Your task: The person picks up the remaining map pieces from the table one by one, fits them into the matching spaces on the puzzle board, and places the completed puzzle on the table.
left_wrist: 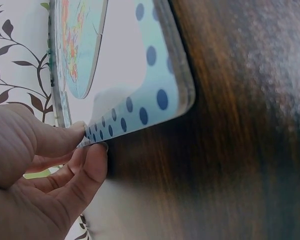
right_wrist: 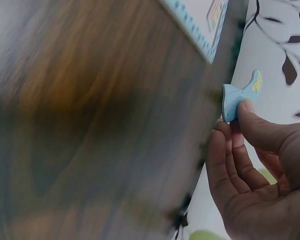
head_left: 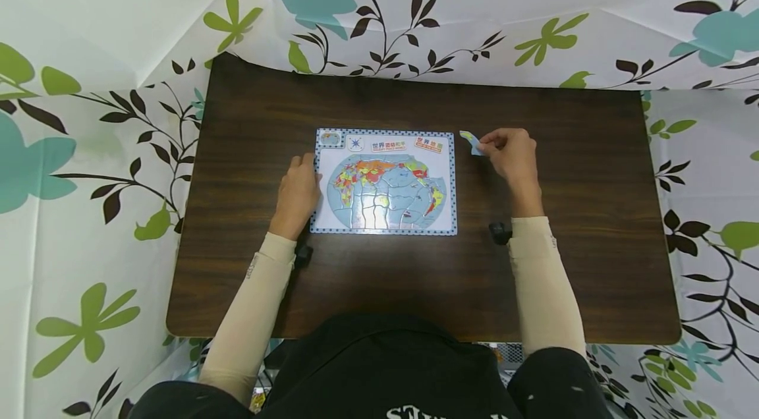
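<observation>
A world map jigsaw puzzle (head_left: 382, 198) lies on the table, its white board edged in dotted light blue. At the oval map's upper right, a white notch shows. My left hand (head_left: 298, 195) is at the board's left side; in the left wrist view the thumb and fingers (left_wrist: 92, 167) pinch its dotted edge. Off the board's upper right corner, my right hand (head_left: 512, 154) holds a small puzzle piece (head_left: 471, 142). The right wrist view shows this blue piece (right_wrist: 235, 100), with a yellow patch at its tip, pinched between thumb (right_wrist: 265, 130) and fingers.
The dark wooden table (head_left: 593, 208) extends on all sides of the board. A white curtain (head_left: 379, 43) with leaf and flower prints hangs behind it and at both sides. Small black devices (head_left: 500, 233) are strapped at both wrists.
</observation>
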Demonstrator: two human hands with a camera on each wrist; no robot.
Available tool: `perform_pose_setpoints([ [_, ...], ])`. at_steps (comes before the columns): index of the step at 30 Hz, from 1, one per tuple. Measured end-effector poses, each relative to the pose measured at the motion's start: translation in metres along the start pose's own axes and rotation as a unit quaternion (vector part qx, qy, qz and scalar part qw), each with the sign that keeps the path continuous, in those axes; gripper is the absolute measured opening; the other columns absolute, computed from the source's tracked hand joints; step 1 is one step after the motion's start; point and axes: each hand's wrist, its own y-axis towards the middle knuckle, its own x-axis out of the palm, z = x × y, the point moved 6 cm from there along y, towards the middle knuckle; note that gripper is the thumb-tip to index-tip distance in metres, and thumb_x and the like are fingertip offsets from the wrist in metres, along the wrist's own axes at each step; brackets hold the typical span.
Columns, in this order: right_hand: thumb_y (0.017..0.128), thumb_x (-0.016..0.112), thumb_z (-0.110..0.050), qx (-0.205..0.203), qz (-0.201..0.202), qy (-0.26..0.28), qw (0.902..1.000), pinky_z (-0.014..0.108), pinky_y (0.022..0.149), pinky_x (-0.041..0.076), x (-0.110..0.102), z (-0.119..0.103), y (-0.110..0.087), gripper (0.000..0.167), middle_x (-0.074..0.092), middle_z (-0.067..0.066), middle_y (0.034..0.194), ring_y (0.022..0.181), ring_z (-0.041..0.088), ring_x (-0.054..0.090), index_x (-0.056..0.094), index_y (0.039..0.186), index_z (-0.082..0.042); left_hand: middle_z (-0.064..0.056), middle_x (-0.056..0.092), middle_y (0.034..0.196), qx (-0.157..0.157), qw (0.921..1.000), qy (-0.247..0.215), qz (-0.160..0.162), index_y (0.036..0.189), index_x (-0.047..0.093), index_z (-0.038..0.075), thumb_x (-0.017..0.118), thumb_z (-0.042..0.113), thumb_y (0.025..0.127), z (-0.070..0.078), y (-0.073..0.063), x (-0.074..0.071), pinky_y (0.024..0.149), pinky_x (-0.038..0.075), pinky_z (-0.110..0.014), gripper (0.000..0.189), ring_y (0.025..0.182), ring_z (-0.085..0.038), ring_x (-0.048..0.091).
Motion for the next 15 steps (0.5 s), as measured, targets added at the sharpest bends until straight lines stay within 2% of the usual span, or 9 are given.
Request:
perform_pose_setpoints([
  [4,0.107,0.07,-0.023,-0.006,-0.017,0.0,0.9998,0.037,0.079,0.05,0.012,-0.016,0.0,0.023,0.074,0.018,0.115,0.096,0.029,0.062,0.078,0.117,-0.004,-0.033,0.057,0.14,0.0,1.0,0.001,-0.001,0.151,0.049,-0.006,0.058,0.01,0.11,0.0,0.0,0.0,0.098,0.059,-0.059,0.045,0.118,-0.051,0.068],
  [8,0.106,0.071,-0.021,-0.023,-0.032,-0.003,0.9992,0.037,0.074,0.049,0.027,-0.028,-0.001,0.021,0.075,0.018,0.11,0.089,0.028,0.061,0.079,0.114,-0.004,-0.032,0.057,0.14,-0.001,1.0,-0.001,0.0,0.152,0.049,-0.005,0.059,0.011,0.11,0.0,0.0,0.0,0.098,0.06,-0.059,0.046,0.118,-0.051,0.068],
  [15,0.104,0.072,-0.017,-0.045,-0.056,-0.018,0.9973,0.037,0.073,0.048,0.053,-0.037,-0.007,0.017,0.074,0.017,0.105,0.087,0.027,0.061,0.08,0.11,-0.003,-0.032,0.056,0.14,-0.001,1.0,0.0,0.002,0.152,0.049,-0.004,0.059,0.011,0.11,0.001,-0.002,-0.001,0.098,0.059,-0.06,0.045,0.118,-0.051,0.067],
])
